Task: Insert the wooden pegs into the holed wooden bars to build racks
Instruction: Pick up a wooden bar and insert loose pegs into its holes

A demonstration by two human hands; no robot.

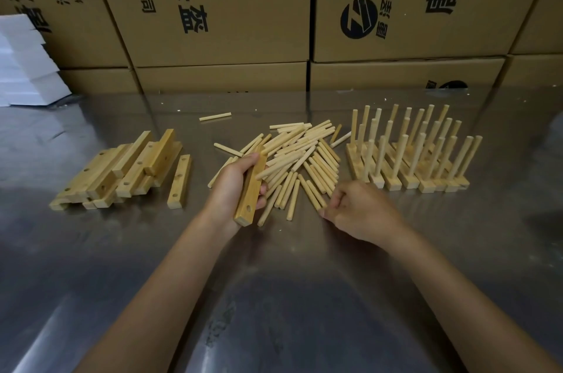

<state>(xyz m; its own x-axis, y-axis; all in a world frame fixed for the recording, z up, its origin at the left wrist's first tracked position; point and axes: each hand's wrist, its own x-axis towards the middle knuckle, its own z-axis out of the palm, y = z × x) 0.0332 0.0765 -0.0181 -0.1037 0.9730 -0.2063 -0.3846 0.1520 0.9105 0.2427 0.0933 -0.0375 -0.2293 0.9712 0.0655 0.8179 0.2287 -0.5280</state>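
Landmark = loose peg pile [300, 159], mid-table.

L hand [236, 186]: fingers wrapped round a holed bar [250, 189], lifted at the pile's near-left edge, hole face turned up/right toward the other hand. Prob so holes are reachable for insertion. One hole visible near its low end; no peg in it yet afaict.

R hand [355, 209]: at pile's near-right edge, fingers loosely curled, tips down by the nearest pegs. Can't tell if it's actually pinching one; looks like it's fishing for a peg.

Stock bars [122, 171]: stacked well left of pile, i.e. L-hand side, easy grab. Finished racks [408, 159]: right of pile, pegs upright, rows packed tight, R-hand side for drop-off. One stray peg [215, 116] beyond pile.

Layout reads as L→R flow: blanks, pegs, done. Steel table [274, 296], cartons [225, 4] behind.
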